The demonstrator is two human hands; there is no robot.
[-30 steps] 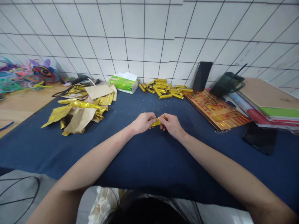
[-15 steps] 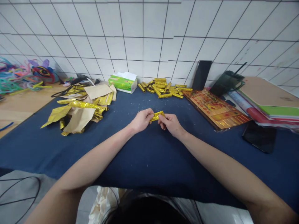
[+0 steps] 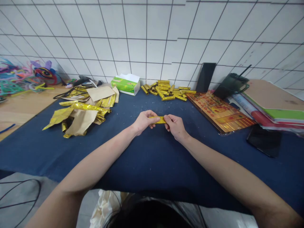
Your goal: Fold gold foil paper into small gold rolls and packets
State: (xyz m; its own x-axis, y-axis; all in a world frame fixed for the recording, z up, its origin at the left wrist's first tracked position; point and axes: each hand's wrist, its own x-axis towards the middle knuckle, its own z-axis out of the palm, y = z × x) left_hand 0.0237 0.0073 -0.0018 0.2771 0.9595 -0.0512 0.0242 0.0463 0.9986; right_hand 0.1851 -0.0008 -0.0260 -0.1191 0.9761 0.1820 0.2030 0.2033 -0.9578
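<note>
A small gold foil piece (image 3: 161,120) is stretched level between my two hands over the dark blue cloth (image 3: 152,152). My left hand (image 3: 145,122) pinches its left end, thumb on top. Its right end is between the thumb and fingers of my right hand (image 3: 174,125). Beyond my hands, near the wall, lies a pile of short gold tubes (image 3: 163,90). To the left is a heap of crumpled gold foil and brown-backed paper (image 3: 82,118).
A green tissue box (image 3: 125,85) stands at the back. On the right are a red-gold printed packet (image 3: 219,110), a propped phone (image 3: 205,77), a dark mug (image 3: 230,85), a flat black phone (image 3: 264,139) and stacked folders (image 3: 275,98). Colourful craft strands (image 3: 21,79) lie far left.
The gold piece has turned from slightly tilted to level. My left thumb now lies over its left end, and my right hand has shifted slightly right.
</note>
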